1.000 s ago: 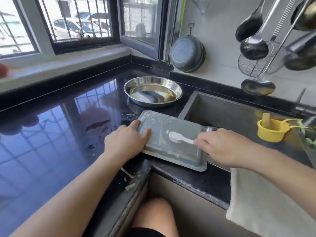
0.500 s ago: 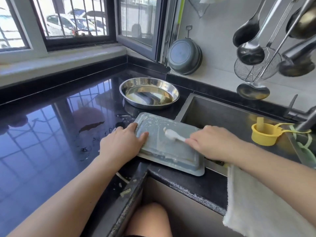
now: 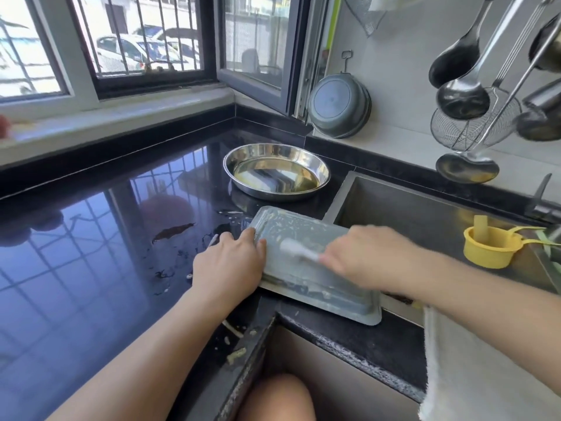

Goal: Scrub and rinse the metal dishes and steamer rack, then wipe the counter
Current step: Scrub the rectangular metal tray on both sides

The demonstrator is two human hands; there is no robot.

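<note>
both hands are on the same thing, so taking them left to right: the left hand (image 3: 227, 268) lies flat with straight fingers pressed on the left short edge of the upturned rectangular metal tray (image 3: 315, 268), pinning it down rather than gripping it. the tray sits bottom-up on the black surface (image 3: 91, 268), its long axis running from the far left corner down toward the near right, where its end overhangs the rim of the sink (image 3: 425, 214). streaks of pale residue show across its base.

on the right, the right hand (image 3: 370, 256) has its fingers curled round the handle of a small white brush (image 3: 299, 250); the brush head points left, touching the tray's base near the middle. hand and brush are blurred, so i cannot tell the exact grip.

what matters for the coming stroke, as i judge it: the tray lies between the two hands, the left one bracing one end and the right one nearer the unscrubbed middle and sink-side end, so strokes along the long axis push against the left palm.

further back, a round steel dish (image 3: 276, 171) stands on the surface just beyond the tray, apart from it, not yet being scrubbed. scraps of food (image 3: 173, 232) lie left of the hands, and a pale cloth (image 3: 473, 375) hangs at the near right edge.
</note>
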